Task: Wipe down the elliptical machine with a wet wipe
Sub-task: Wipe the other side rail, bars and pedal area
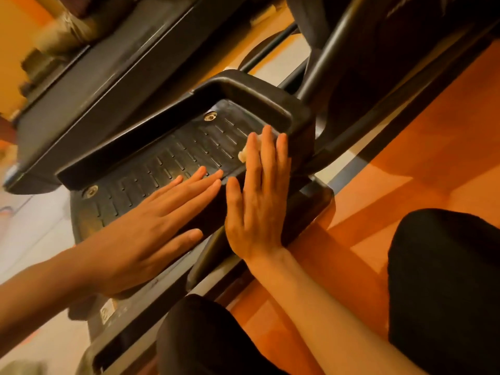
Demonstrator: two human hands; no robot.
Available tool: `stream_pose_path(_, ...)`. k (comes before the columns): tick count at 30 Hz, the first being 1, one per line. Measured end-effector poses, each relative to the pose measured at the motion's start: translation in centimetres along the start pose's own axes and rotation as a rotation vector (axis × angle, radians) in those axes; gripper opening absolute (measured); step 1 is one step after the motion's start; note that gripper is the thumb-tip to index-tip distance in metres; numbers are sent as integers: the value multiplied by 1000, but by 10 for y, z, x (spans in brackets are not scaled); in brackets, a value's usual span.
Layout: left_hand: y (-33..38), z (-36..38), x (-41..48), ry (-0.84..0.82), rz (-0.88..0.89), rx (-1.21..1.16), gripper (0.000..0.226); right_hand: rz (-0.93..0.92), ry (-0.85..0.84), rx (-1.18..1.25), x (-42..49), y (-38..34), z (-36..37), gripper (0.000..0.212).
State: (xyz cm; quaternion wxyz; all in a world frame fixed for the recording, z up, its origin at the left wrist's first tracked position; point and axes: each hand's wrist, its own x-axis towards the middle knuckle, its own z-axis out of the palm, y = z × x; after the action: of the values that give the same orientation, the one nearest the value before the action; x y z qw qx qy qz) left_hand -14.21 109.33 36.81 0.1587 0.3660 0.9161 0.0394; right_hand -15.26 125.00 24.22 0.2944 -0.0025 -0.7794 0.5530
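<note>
The elliptical's black foot pedal (173, 155) fills the middle of the head view, with ribbed slots, two bolts and a raised rim (251, 87). My left hand (151, 228) lies flat on the pedal's near part, fingers straight. My right hand (257, 196) is flat too, its straight fingers pressing a small white wet wipe (243, 155) against the pedal's tread by the near right rim. Only a corner of the wipe shows beside my fingers.
The machine's black frame arm (351, 58) rises at the upper right and a dark rail (89, 85) runs along the upper left. Orange floor (405, 163) lies to the right, pale floor (35, 234) to the left. My dark-clothed knees (443, 280) are at the bottom.
</note>
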Motion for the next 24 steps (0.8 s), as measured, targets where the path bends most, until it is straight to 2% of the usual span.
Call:
stream_pose_path(6,0,1,0,-24,-28,55,63,-93,172,-44,34,12,-26,36)
stream_pose_path(7,0,1,0,-23,-24,69,63,-106,103,-98,50,10,-34,36)
stream_pose_path(8,0,0,0,-22,-20,85,63,-133,-70,-187,69,8,-40,37)
stream_pose_path(10,0,0,0,-23,-14,107,64,-195,-547,-464,103,0,-49,35)
stream_pose_path(11,0,0,0,-22,-13,110,64,-207,-701,-577,111,-5,-51,35)
stream_pose_path(13,-2,1,-2,-17,-16,117,64,-169,-810,-626,117,-11,-53,35)
stream_pose_path(17,-2,1,0,-6,1,138,63,-17,-808,-538,125,-22,-55,22)
stream_pose_path(20,-2,0,0,-6,2,148,63,23,-833,-603,136,-30,-45,22)
stream_pose_path(22,-2,0,0,-8,2,155,63,-34,-796,-594,133,-27,-38,21)
stream_pose_path(24,-4,1,0,-3,3,158,63,-194,-612,-458,119,-15,-40,23)
